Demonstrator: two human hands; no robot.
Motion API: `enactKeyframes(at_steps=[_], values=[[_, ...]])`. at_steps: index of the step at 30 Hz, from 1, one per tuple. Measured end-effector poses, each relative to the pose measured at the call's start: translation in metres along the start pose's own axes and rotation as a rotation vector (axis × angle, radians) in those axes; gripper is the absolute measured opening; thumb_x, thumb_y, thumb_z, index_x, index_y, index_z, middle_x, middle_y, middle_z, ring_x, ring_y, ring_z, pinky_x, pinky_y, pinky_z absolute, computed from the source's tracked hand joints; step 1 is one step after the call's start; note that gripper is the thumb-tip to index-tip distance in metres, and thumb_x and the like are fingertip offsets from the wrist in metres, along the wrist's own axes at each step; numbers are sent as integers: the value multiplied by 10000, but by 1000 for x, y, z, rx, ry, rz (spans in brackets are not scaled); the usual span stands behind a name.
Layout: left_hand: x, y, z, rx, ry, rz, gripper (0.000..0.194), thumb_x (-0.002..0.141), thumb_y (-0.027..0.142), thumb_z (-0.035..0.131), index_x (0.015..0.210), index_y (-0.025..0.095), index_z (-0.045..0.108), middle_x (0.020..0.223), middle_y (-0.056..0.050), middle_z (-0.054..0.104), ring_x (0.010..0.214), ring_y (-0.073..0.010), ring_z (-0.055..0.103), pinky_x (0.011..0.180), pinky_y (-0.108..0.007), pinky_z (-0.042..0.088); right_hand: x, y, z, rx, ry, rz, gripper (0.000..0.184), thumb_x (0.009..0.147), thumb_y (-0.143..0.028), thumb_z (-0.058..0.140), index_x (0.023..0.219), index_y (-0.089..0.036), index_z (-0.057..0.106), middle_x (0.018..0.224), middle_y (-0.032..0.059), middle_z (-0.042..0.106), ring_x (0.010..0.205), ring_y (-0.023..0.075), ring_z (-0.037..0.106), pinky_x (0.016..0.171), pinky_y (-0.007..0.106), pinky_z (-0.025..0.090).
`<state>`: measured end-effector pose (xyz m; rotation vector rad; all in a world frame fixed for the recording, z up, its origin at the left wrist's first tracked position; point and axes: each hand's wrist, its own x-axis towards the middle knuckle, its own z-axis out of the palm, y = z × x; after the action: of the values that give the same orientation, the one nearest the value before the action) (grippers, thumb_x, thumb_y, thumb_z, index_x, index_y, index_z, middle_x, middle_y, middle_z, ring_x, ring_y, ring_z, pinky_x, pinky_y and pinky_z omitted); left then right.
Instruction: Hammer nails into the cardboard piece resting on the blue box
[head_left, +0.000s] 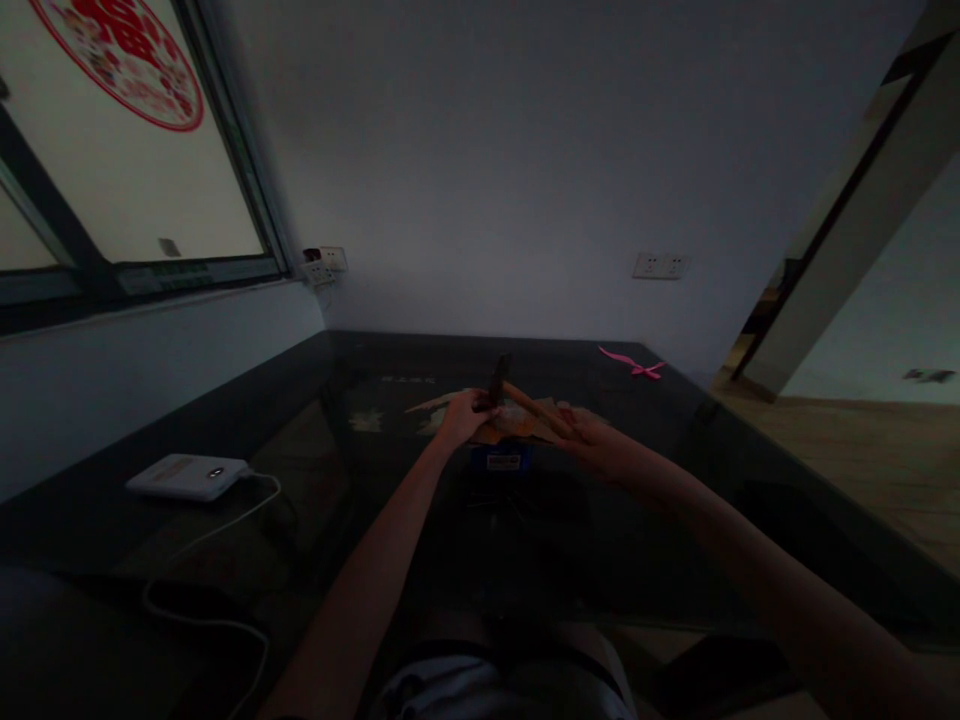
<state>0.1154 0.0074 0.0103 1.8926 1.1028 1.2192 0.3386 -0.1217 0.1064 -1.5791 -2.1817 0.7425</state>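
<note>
A hammer (536, 408) with a wooden handle and a dark head is held above a small blue box (501, 460). My right hand (600, 447) is wrapped round the end of the handle. At the dark head, the fingers of my left hand (463, 418) are closed against its lower end; the dim light hides the exact grip. Brown cardboard (517, 425), like opened flaps, spreads over the top of the blue box beneath both hands.
A white power bank (189, 477) with a white cable (232, 520) lies on the dark glossy table (360, 370) at left. Some pink ribbon (634, 364) lies at the back right. Wall sockets (660, 266) sit above the table's far edge.
</note>
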Motion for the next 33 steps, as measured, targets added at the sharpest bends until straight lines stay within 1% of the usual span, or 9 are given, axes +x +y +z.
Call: enactKeyframes(at_steps=[3, 8, 11, 14, 17, 20, 26, 30, 33], values=[[0, -1, 0, 30, 9, 16, 252, 707, 221, 673, 937, 127, 627, 883, -83, 692, 815, -182, 649, 756, -306, 513, -3, -1, -3, 29, -22, 45, 412, 861, -338, 439, 1241, -194, 505, 551, -22, 497, 432, 104, 415, 414, 209, 311], [-3, 5, -3, 47, -5, 37, 217, 726, 233, 652, 912, 124, 629, 878, -78, 689, 793, -171, 650, 709, -280, 515, -4, -6, -10, 81, -47, 91, 364, 870, -339, 422, 1117, -117, 569, 488, -65, 365, 377, 69, 331, 373, 195, 269], [-2, 5, -2, 53, 10, 17, 258, 704, 231, 676, 932, 121, 627, 906, -93, 690, 817, -188, 652, 727, -295, 516, -1, -5, -7, 93, -82, 74, 367, 870, -322, 441, 1194, -167, 516, 493, -73, 352, 379, 63, 336, 360, 175, 268], [-1, 2, -1, 86, 25, -8, 307, 685, 240, 695, 962, 125, 631, 912, -97, 693, 834, -207, 651, 744, -319, 515, 0, -2, -6, 114, -112, 116, 407, 871, -334, 450, 1256, -203, 454, 485, -83, 329, 363, 61, 326, 340, 169, 255], [-1, 1, -1, 95, 23, 11, 302, 700, 232, 681, 976, 121, 633, 911, -99, 692, 836, -203, 650, 751, -317, 512, -2, 0, -11, 173, -126, 154, 378, 876, -372, 434, 1197, -180, 482, 502, -84, 332, 357, 49, 304, 327, 161, 243], [-1, 2, -2, 73, 10, 36, 277, 716, 223, 664, 970, 117, 632, 925, -103, 688, 844, -196, 648, 747, -308, 511, -3, -1, -15, 187, -138, 156, 347, 883, -381, 414, 1122, -148, 508, 525, -79, 344, 354, 41, 292, 319, 164, 244], [-1, 2, -2, 112, 21, 1, 317, 680, 244, 700, 972, 135, 641, 917, -95, 694, 849, -220, 645, 783, -349, 505, -2, -7, -16, 127, -158, 138, 348, 856, -378, 478, 1139, -176, 503, 512, -87, 322, 372, 53, 326, 341, 167, 260], [-2, 1, -3, 100, 14, 36, 291, 702, 254, 680, 963, 131, 638, 925, -91, 689, 861, -206, 642, 785, -336, 505, 2, -2, -20, 155, -165, 128, 284, 852, -419, 465, 960, -165, 530, 528, -76, 358, 364, 47, 317, 328, 168, 248], [-2, 0, -2, 64, 5, 65, 280, 718, 250, 662, 969, 127, 634, 937, -99, 685, 858, -200, 645, 760, -322, 512, 5, 0, -22, 155, -162, 135, 261, 861, -417, 448, 840, -163, 503, 522, -75, 363, 353, 39, 299, 321, 168, 240]])
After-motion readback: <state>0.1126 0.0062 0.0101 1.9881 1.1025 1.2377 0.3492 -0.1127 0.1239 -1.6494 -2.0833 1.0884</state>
